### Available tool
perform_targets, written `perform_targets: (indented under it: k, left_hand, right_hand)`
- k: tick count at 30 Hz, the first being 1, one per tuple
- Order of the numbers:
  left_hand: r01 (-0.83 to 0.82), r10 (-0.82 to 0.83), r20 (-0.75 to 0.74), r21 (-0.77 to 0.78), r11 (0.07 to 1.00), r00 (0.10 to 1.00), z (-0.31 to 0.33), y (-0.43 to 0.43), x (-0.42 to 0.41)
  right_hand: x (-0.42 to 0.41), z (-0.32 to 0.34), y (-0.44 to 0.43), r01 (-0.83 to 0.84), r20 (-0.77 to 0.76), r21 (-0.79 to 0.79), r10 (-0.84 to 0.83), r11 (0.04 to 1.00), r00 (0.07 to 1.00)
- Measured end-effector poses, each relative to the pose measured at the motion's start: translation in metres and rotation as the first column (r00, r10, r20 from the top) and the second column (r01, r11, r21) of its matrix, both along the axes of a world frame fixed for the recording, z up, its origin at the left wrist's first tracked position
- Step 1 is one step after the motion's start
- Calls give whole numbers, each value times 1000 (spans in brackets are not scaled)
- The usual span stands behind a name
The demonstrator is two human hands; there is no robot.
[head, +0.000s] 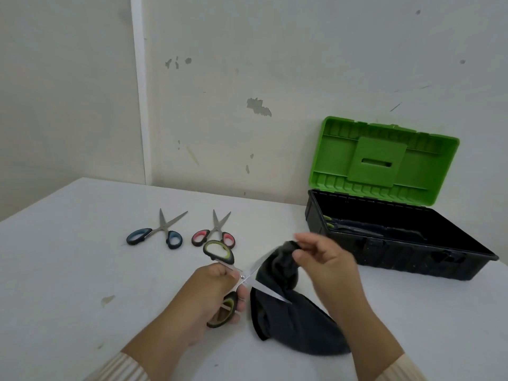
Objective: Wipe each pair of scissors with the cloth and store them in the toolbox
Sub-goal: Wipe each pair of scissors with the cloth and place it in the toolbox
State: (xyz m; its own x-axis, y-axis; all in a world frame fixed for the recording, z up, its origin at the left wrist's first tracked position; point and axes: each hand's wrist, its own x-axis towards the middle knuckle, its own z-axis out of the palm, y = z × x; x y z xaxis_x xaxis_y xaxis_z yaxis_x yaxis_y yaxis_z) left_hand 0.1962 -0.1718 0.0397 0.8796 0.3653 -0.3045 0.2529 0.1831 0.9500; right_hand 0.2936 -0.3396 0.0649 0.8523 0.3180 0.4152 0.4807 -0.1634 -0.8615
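My left hand (213, 294) grips green-handled scissors (220, 253) near the pivot, with their blades spread wide open. One blade lies against a dark grey cloth (294, 323); the other points up into the cloth's raised end. My right hand (323, 259) pinches that raised end of the cloth above the table. Blue-handled scissors (156, 233) and red-handled scissors (215, 233) lie open on the white table (82, 257), to the left. The black toolbox (398, 251) stands open at the right with its green lid (384, 163) leaning on the wall. Another pair of green-handled scissors (328, 222) lies inside it.
A scuffed white wall (247, 105) runs along the table's far edge, directly behind the toolbox. The table's left edge slants from the far corner toward the near left.
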Motion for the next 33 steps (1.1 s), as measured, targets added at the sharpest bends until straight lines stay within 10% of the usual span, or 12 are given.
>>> perform_targets:
  k: [5,18,21,29,33]
  left_hand:
    - [-2,2,3,107,994,1000,1,-11,-1]
    - [0,-5,40,128,992,999,7,-17,-5]
    - [9,-14,38,134,991,999,5,-16,-4]
    - [40,-50,45,194,980,998,6,-8,-6]
    - [-22,15,52,146,989,999,8,-12,-4]
  right_hand:
    - [-23,-19,33,-36,382,-515,267,856,885]
    - [-21,-18,33,156,482,-410,69,899,873]
    - [-30,-24,37,27,342,-462,150,886,928]
    - [14,-1,-9,298,-5,-30,-298,954,955]
    - [-18,1,13,182,315,-174,-120,968,941]
